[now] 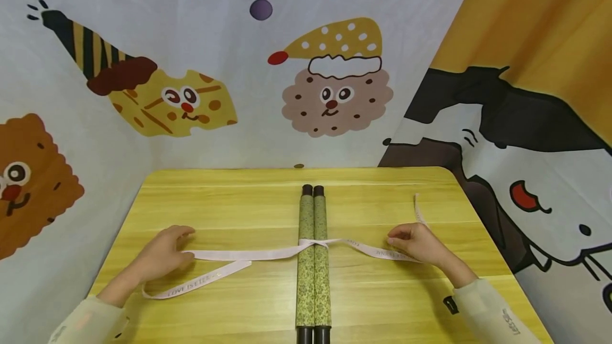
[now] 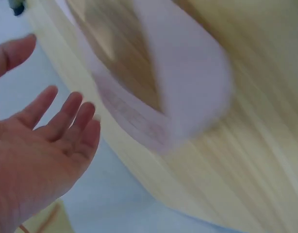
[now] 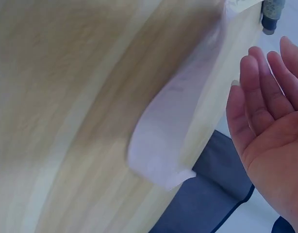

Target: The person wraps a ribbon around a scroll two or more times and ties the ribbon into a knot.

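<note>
Two rolled scrolls, a left one and a right one, lie side by side with green speckled covers and dark end knobs. A pale pink ribbon with printed lettering goes round them and crosses on top, its tails spread to both sides. My left hand hovers by the left tail, fingers relaxed and apart from the ribbon in the left wrist view. Over the right tail is my right hand. The right wrist view shows its fingers loosely bent and holding nothing, beside the ribbon.
The scrolls lie across a yellow wood-grain table, their near knobs running out of the head view. Behind it hangs a pale cloth printed with cartoon figures. A darker cartoon-printed cloth hangs at the right.
</note>
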The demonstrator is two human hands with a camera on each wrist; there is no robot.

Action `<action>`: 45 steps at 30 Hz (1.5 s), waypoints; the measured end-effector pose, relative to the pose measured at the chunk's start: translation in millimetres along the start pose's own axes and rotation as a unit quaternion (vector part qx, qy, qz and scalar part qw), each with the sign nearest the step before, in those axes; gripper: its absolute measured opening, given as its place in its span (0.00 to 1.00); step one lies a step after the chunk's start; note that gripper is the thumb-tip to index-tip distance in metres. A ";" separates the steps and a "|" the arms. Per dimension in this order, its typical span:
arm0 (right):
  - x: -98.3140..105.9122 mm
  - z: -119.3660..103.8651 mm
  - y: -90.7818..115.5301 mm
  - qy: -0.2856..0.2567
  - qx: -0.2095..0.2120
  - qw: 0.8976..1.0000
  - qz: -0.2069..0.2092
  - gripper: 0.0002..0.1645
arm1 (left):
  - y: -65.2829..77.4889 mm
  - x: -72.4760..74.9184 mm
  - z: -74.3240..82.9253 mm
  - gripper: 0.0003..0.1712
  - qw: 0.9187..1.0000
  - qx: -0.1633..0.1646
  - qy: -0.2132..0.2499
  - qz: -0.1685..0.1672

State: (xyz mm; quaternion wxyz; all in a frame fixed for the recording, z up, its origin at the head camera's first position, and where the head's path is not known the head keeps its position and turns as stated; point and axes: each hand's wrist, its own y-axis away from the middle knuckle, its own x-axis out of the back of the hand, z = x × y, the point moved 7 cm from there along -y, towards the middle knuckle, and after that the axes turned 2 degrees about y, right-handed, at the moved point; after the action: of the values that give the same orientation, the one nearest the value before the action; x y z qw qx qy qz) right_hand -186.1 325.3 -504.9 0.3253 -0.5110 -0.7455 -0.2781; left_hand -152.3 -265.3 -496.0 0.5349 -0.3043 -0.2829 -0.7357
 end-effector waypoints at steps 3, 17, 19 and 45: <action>-0.3 -9.4 -3.5 0.002 0.006 1.000 0.008 0.11 | -7.0 -7.9 19.2 0.33 0.999 -0.025 0.037 0.009; -39.2 -64.7 -26.9 -0.044 0.064 0.997 -0.008 0.15 | -48.3 -88.3 102.6 0.30 0.991 -0.056 0.113 -0.041; -48.0 -72.6 -28.8 -0.057 0.067 0.996 -0.012 0.16 | -51.9 -101.2 112.6 0.29 0.990 -0.064 0.118 -0.048; -92.1 -107.5 -40.4 -0.010 0.120 0.992 -0.026 0.06 | -60.4 -147.7 146.9 0.19 0.950 -0.048 0.282 -0.127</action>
State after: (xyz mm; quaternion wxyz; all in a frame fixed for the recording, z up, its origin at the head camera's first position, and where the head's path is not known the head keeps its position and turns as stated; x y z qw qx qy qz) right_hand -178.1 178.5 -510.9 0.3699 -0.4509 -0.7898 -0.1898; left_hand -153.1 -49.4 -516.2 0.4798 -0.0718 -0.1213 -0.8660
